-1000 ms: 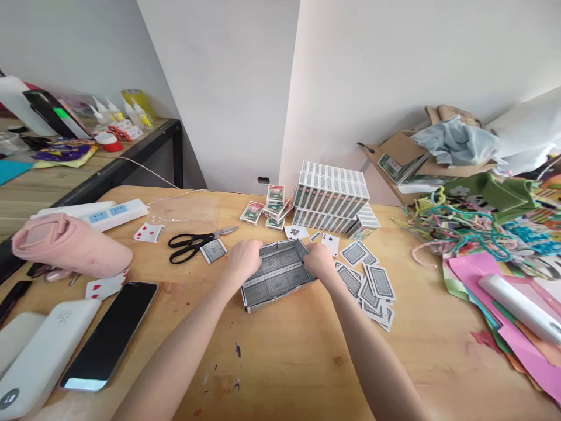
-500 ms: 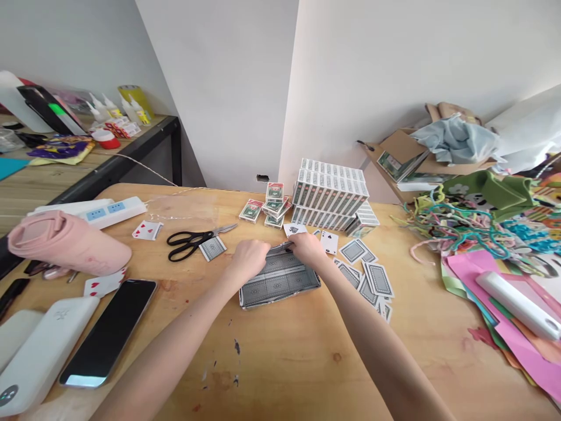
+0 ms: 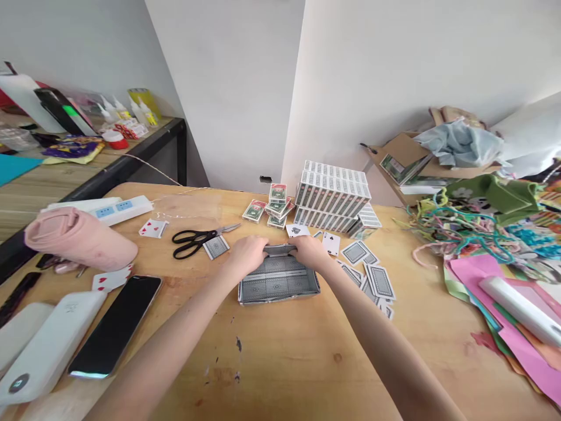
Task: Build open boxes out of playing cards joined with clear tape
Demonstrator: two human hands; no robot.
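Observation:
A shallow open box made of grey-backed playing cards [image 3: 279, 286] rests on the wooden table in front of me. My left hand [image 3: 250, 255] is closed on the far left part of its rim. My right hand [image 3: 308, 252] grips the far right part, thumb inside the wall. Between both hands the far wall's card backs show; the fingertips behind it are hidden. Left of the box lie black-handled scissors [image 3: 193, 241] and a grey-backed card [image 3: 216, 247]. Loose cards [image 3: 380, 282] spread to the right, with a face-up spade card [image 3: 331, 243] near my right hand.
Behind the box stand stacked card decks [image 3: 333, 196] and a few more card packs [image 3: 277, 204]. A phone [image 3: 116, 327], a white power bank [image 3: 55, 345], a pink roll [image 3: 81, 238] and a power strip [image 3: 127, 209] occupy the left. Yarn [image 3: 464, 228] and coloured paper [image 3: 508, 310] lie right.
Both hands have shifted slightly on the box's far wall, and more of that wall shows between them. The right fingers sit lower. The whole view has moved a little.

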